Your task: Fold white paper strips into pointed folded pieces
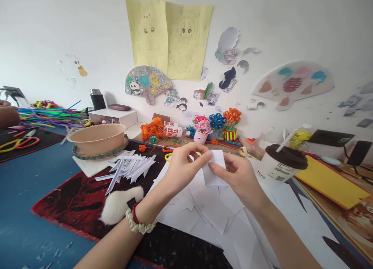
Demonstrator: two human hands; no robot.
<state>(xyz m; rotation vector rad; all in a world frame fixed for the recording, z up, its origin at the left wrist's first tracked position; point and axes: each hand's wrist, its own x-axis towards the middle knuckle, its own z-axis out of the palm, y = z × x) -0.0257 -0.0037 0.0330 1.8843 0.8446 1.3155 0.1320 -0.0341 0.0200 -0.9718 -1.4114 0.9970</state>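
Note:
Between my two hands is a small white piece of paper, raised over the mat. My left hand pinches its upper left edge between thumb and fingers. My right hand grips the right side, thumb in front and the other fingers behind. Beneath them lie several loose white paper sheets, overlapping one another. Left of my left wrist, a pile of narrow folded paper strips rests on the dark mat. A white fluffy object lies beside that wrist, partly touching it in view.
A beige basin stands at the left behind the strips. A lidded cup with a straw is close to my right hand. Scissors and another person's hand are at far left. Pipe-cleaner flowers line the wall.

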